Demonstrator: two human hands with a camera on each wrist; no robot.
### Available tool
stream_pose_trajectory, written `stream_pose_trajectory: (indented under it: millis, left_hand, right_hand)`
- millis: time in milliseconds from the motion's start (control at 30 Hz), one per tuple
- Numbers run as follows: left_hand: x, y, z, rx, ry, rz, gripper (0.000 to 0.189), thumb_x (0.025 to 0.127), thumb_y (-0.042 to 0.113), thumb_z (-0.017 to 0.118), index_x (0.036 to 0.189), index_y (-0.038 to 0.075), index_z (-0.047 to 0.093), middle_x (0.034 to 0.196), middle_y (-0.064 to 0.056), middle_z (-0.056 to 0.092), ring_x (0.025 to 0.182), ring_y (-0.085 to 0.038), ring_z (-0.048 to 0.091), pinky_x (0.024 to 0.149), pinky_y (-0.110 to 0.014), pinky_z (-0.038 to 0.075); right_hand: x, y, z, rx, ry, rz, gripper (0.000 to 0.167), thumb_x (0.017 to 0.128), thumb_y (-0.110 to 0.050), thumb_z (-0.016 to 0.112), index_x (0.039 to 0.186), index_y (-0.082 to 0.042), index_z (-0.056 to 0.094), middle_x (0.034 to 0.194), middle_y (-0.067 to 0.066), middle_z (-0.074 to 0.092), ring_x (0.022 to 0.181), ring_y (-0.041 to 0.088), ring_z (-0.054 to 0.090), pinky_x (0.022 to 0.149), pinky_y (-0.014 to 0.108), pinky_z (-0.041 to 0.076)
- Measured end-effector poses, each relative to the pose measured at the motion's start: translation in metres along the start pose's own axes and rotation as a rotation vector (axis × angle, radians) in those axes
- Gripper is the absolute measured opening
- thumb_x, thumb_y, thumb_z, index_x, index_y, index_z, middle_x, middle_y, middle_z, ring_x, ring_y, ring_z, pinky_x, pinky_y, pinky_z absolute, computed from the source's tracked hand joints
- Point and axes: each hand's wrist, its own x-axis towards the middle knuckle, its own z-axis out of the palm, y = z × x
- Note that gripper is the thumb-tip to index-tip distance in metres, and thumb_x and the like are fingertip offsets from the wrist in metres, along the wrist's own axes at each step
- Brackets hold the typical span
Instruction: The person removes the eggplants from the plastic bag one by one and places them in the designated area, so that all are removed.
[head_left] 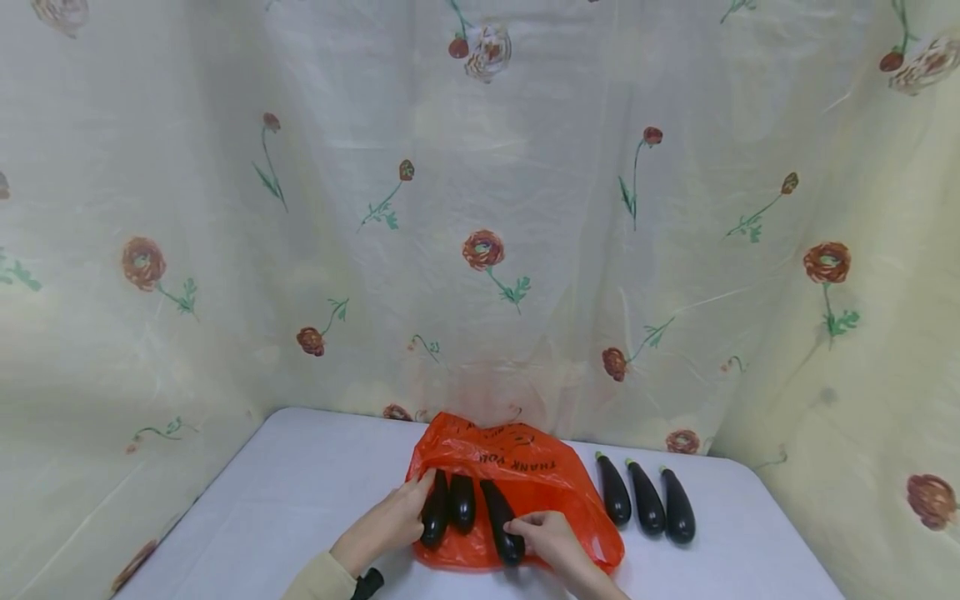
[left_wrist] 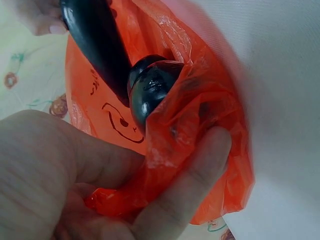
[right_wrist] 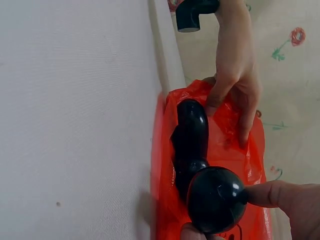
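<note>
A red plastic bag (head_left: 525, 446) with dark "THANK YOU" print lies on the table, its mouth facing me. My left hand (head_left: 393, 517) grips the left edge of that mouth; in the left wrist view bunched film sits between thumb and fingers (left_wrist: 190, 185). Between the thumb and fingers of my right hand (head_left: 555, 537) is a dark, glossy eggplant (head_left: 501, 525), slanting into the bag's opening. Two other eggplants lie inside, one (head_left: 435, 510) beside the left hand and one (head_left: 462, 504) in the middle. The right wrist view shows the held eggplant's round end (right_wrist: 215, 200) close up.
Three more eggplants lie side by side right of the bag: a near-bag one (head_left: 615, 492), a middle one (head_left: 647, 500) and an outer one (head_left: 678, 508), green stem ends pointing away. A white table (head_left: 315, 475) carries everything. Flower-printed sheeting (head_left: 555, 333) hangs behind and beside it.
</note>
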Motion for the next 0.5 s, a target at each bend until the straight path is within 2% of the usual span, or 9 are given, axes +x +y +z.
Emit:
stream_pose_trajectory:
  millis: [333,500]
  left_hand:
    - [0.001,-0.001,0.001,0.006,0.0,-0.019,0.075,0.078,-0.01,0.066,0.146,-0.005,0.035,0.148,-0.024,0.04,0.124,-0.038,0.053,0.097,-0.051,0.048]
    - [0.0,-0.001,0.002,0.012,0.005,-0.005,0.074,0.078,-0.01,0.065,0.145,-0.005,0.035,0.147,-0.024,0.041,0.124,-0.037,0.053,0.098,-0.05,0.048]
  right_hand:
    - [-0.011,0.002,-0.006,-0.057,0.013,-0.003,0.035,0.084,-0.032,0.071,0.104,-0.002,0.071,0.089,0.005,0.066,0.084,0.02,0.056,0.077,0.035,0.048]
    - [-0.014,0.006,-0.006,-0.083,0.01,0.0,0.04,0.083,-0.033,0.071,0.108,-0.001,0.07,0.093,0.007,0.066,0.086,0.022,0.055,0.079,0.038,0.047]
